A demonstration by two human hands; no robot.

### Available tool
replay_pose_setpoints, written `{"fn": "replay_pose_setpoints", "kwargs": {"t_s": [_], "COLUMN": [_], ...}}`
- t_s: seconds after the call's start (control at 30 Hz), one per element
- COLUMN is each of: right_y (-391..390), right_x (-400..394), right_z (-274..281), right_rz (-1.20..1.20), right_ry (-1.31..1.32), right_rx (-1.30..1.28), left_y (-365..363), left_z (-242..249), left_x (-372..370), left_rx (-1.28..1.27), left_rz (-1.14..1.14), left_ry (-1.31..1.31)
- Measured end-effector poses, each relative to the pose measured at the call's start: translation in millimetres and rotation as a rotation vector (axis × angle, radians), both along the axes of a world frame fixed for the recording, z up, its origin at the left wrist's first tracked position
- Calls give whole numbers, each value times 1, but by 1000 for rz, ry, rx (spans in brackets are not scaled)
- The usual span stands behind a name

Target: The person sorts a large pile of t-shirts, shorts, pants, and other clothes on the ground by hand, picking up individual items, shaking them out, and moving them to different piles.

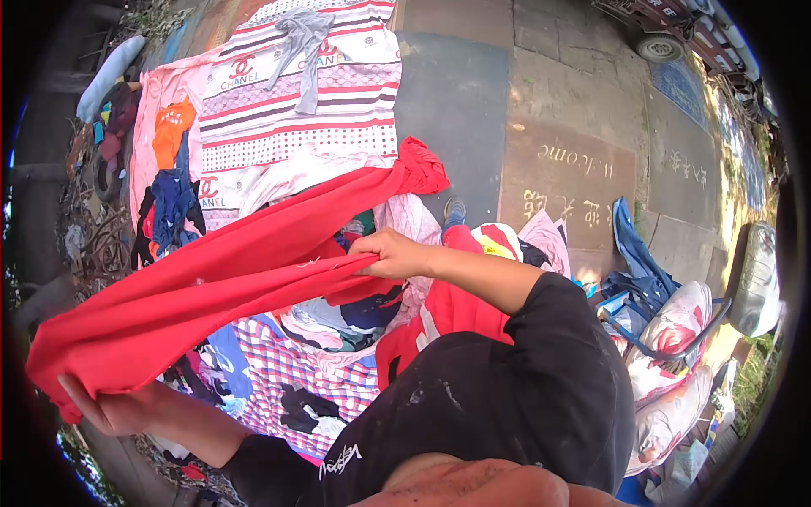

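A long red cloth [228,253] is stretched between my two hands, running from the lower left up to the centre right. My right hand [390,254] is closed on its edge near the centre, and its bunched end lies beyond, over the patterned sheet. At the lower left, my left hand [114,410] is at the cloth's other end, fingers partly extended and partly hidden by the fabric. Below the cloth is a pile of mixed clothes [338,325] beside a checked cloth [279,372]. More red fabric [460,296] lies close to my body.
A striped, printed sheet [296,93] bears a grey garment [302,51]. An orange garment [173,128] lies on pink cloth at the left. Mats with writing [566,173] cover the ground. Stuffed bags [676,338] and a white sack [756,283] stand at the right; a vehicle wheel [659,48] is beyond.
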State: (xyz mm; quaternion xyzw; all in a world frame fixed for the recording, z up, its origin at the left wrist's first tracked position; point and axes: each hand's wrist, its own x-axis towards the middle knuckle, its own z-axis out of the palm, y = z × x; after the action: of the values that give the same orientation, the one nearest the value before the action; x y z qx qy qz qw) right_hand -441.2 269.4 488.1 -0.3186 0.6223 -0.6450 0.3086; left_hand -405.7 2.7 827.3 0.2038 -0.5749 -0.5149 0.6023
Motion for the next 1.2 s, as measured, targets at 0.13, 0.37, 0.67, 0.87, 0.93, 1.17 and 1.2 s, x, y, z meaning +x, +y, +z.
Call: {"fn": "replay_pose_setpoints", "kwargs": {"t_s": [0.13,0.37,0.67,0.87,0.93,1.17,1.2], "right_y": [152,412,697,794,810,825,824], "right_x": [-120,-319,-421,-354,-314,-177,-158], "right_z": [47,30,185,347,381,462,472], "right_rz": [40,-465,-1802,-2258,-2335,-2414,-2419], "right_ry": [104,269,776,1011,1068,1283,1305], "right_rx": [271,1188,1326,1242,1200,1165,1166], "left_y": [-114,-90,141,216,207,142,135], "left_z": [-59,-227,-150,-9,10,47,50], "left_x": [-113,-400,-757,-778,-750,-631,-618], "left_rx": [240,821,937,589,493,347,339], "left_rz": [-472,-769,-1164,-1272,-1250,-1110,-1098], "left_ry": [-18,-245,-95,-23,-38,-70,-70]}}
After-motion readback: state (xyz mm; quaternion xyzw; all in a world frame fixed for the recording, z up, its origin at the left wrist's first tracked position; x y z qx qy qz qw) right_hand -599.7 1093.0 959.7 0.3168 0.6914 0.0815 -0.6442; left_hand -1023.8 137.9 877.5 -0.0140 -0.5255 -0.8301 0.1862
